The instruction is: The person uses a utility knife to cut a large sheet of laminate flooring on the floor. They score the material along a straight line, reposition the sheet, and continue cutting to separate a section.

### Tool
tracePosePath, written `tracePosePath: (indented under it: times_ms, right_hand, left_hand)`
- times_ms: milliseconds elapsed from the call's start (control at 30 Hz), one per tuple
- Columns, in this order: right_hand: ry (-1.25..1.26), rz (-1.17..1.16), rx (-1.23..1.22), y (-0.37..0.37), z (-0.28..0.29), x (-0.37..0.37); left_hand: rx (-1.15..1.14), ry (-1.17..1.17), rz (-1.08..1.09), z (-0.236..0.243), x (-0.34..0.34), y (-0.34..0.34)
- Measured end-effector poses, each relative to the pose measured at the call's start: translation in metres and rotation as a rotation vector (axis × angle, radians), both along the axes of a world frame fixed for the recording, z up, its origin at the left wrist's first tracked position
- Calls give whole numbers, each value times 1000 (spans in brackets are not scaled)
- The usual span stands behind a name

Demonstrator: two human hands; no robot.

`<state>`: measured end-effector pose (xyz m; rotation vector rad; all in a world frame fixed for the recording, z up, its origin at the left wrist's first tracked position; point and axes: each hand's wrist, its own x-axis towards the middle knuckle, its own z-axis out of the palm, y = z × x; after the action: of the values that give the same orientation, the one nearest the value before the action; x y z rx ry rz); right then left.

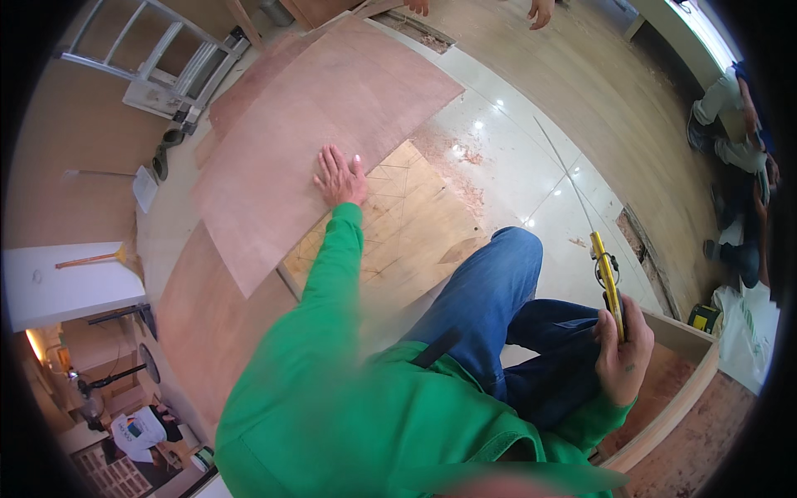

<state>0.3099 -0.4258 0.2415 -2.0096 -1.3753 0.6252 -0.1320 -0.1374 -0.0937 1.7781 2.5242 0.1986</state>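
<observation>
My left hand point(339, 176) lies flat with fingers spread on a thin reddish plywood sheet point(290, 124), near its edge. Partly under that sheet is a paler wooden board point(415, 216) with pencil lines crossing it. At the right, my right hand point(624, 349) is closed around a slim yellow-and-black tool, which looks like a utility knife point(608, 278), pointing away from me. A thin straight line runs on from its tip; whether this is a blade or a floor joint, I cannot tell. My knees, in blue jeans, are between the board and the knife.
Wood shavings point(469, 153) litter the pale tiles. A wooden drawer-like frame point(672, 415) is beside my right arm, with a tape measure point(704, 319) near it. An aluminium ladder point(158, 58) stands far left. Another person's hands point(541, 12) show at the top; people are at far right.
</observation>
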Motion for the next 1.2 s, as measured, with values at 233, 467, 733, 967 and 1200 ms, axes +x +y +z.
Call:
tracePosePath:
  times_ms: [233, 467, 733, 967, 1200]
  right_hand:
    - [-343, 96, -20, 16, -13, -1]
    - [-460, 147, -111, 22, -24, 5]
    - [-339, 86, -112, 13, -19, 3]
    - [-377, -15, -126, -6, -20, 7]
    - [-506, 3, -180, -13, -28, 21]
  left_hand:
    - [-18, -70, -49, 6, 0, -4]
    - [21, -112, -130, 9, -11, -15]
    - [16, -55, -232, 2, -53, -100]
    - [48, -55, -10, 1, -127, -211]
    - [-53, -49, 798, -4, -232, -321]
